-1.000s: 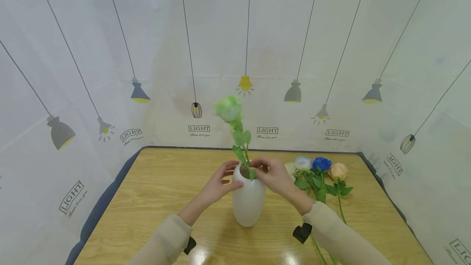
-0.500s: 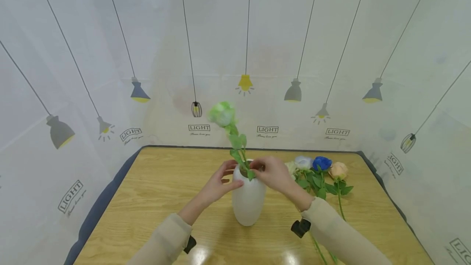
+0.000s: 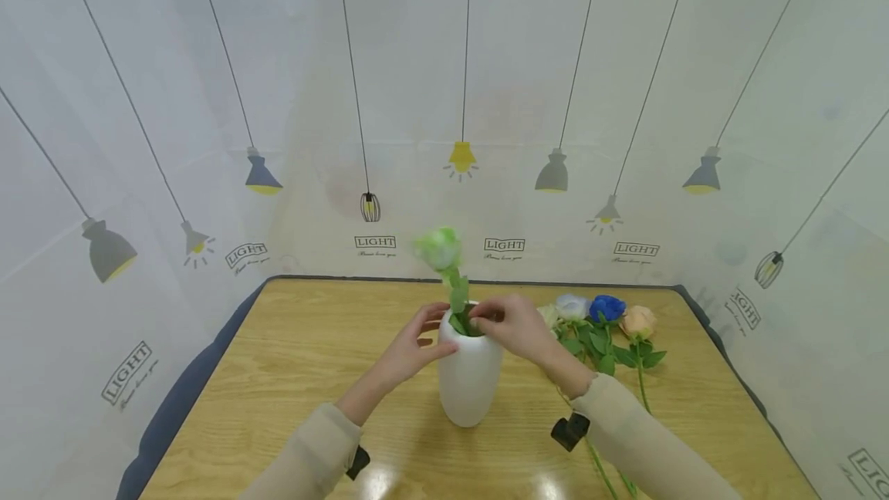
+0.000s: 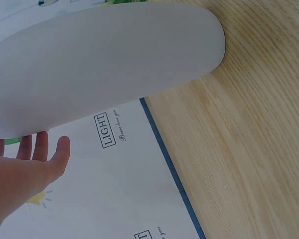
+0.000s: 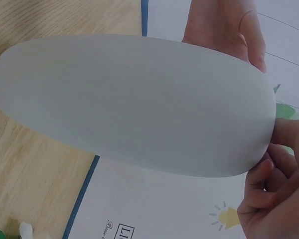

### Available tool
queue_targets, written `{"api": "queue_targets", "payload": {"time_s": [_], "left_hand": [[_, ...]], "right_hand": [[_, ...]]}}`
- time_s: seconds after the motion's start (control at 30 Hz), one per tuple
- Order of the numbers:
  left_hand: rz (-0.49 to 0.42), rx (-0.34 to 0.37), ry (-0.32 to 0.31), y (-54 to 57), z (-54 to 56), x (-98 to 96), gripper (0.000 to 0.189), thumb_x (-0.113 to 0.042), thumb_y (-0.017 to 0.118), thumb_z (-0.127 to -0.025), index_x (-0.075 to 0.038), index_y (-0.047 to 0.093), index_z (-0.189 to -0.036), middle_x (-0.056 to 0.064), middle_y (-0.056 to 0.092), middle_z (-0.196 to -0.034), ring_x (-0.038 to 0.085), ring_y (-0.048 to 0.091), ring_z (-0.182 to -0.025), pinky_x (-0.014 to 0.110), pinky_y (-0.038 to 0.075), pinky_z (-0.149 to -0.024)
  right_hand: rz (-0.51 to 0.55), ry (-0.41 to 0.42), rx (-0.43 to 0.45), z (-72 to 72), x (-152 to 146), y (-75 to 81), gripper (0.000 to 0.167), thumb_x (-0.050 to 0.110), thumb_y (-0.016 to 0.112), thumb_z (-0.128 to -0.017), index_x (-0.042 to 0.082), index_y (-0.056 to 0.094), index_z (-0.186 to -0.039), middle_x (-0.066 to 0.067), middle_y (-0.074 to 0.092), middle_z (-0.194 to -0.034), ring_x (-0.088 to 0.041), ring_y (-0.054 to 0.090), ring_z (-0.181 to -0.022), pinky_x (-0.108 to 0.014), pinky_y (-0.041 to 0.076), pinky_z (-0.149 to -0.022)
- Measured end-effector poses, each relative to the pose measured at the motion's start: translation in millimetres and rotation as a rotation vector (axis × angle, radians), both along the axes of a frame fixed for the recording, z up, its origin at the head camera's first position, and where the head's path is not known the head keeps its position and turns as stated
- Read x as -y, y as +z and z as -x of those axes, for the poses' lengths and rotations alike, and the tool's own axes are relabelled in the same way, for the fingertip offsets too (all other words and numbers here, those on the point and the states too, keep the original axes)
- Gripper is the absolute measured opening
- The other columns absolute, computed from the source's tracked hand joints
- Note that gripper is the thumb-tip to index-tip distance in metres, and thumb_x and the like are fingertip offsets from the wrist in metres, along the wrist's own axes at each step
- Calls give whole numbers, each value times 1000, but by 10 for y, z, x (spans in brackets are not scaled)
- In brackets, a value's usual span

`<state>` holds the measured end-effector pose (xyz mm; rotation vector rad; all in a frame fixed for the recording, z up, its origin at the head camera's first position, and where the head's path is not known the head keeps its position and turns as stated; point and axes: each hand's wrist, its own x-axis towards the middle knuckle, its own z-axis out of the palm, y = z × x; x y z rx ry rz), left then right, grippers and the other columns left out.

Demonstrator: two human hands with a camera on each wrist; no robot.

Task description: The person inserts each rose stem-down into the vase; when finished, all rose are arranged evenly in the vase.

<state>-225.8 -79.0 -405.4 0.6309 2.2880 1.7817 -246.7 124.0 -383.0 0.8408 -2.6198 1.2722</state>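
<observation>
In the head view, a white vase (image 3: pixel 469 376) stands upright at the table's middle. A green-and-white rose (image 3: pixel 441 248), its head blurred, leans slightly left from the vase's mouth, with its lower leaves at the opening. My left hand (image 3: pixel 411 344) holds the vase's upper left side, thumb on the front. My right hand (image 3: pixel 517 330) is at the right rim; thumb and forefinger appear to pinch the rose's stem at the opening, though the contact is partly hidden. In the right wrist view, the vase (image 5: pixel 134 104) hides part of the left hand (image 5: pixel 222 30), while the right hand's fingers (image 5: pixel 261 186) curl beside the rim.
Right of the vase lie a blue rose (image 3: pixel 607 308), a peach rose (image 3: pixel 638 322), a pale bluish-white rose (image 3: pixel 572 306) and a cream one partly behind my hand. Their stems run toward the front of the wooden table (image 3: pixel 312 346). A lamp-printed cloth (image 3: pixel 514 207) surrounds the table.
The rose has sunk lower into the vase. Its head first swung left, then back right, and more leaves are inside the mouth. Both hands and the vase stay nearly in place.
</observation>
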Motion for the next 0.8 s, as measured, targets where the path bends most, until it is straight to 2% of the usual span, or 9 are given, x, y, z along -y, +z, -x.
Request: {"api": "queue_targets", "payload": {"time_s": [0.23, 0.47, 0.63, 0.8], "left_hand": [[-6, -6, -2, -7, 4, -1, 57, -18, 64, -82, -10, 35, -131, 12, 38, -130, 33, 35, -117, 54, 28, -92], [-13, -10, 3, -11, 7, -2, 58, -17, 65, -82, -9, 35, -131, 13, 38, -130, 33, 36, -116, 53, 28, -92], [-13, -8, 1, -16, 6, 5, 58, -17, 65, -82, -9, 35, -131, 13, 38, -130, 33, 35, -117, 53, 27, -92], [-12, -20, 4, -30, 11, 9, 58, -18, 65, -82, -8, 35, -131, 14, 38, -130, 33, 36, -116, 53, 28, -92]], "right_hand": [[102, -70, 101, 3, -131, 6, 18, 22, 62, -84, 7, 68, -92, -1, 60, -73, -17, 43, -58, -25, 35, -46], [154, -147, 90, 36, -408, -16, 21, 25, 62, -84, 9, 67, -96, 0, 63, -80, -19, 50, -67, -26, 41, -52], [152, -206, 101, 73, -647, -155, 24, 30, 61, -84, 10, 66, -97, -2, 63, -85, -19, 52, -73, -32, 44, -60], [138, -255, 121, 87, -855, -340, 24, 28, 60, -84, 9, 66, -97, -3, 62, -87, -18, 54, -77, -34, 45, -63]]}}
